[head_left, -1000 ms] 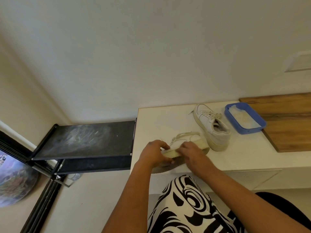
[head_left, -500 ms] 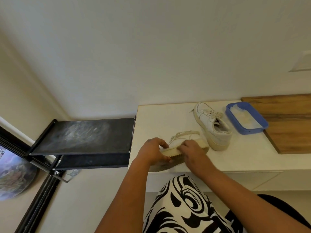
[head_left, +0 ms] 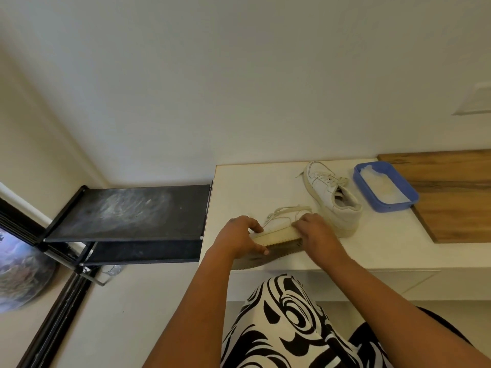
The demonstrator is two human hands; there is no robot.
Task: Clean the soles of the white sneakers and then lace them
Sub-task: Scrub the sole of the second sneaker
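I have one sneaker (head_left: 279,229) tipped on its side at the table's (head_left: 239,181) near edge, its dirty sole (head_left: 265,257) facing me. My left hand (head_left: 239,237) grips the heel end, fingers curled round it; my right hand (head_left: 317,232) grips the toe end. The other sneaker (head_left: 332,197) stands upright just beyond, beside a blue tub (head_left: 385,187). I judge this the sole-cleaning step, not yet started; next I need a cloth or brush. No readable brand or writing.
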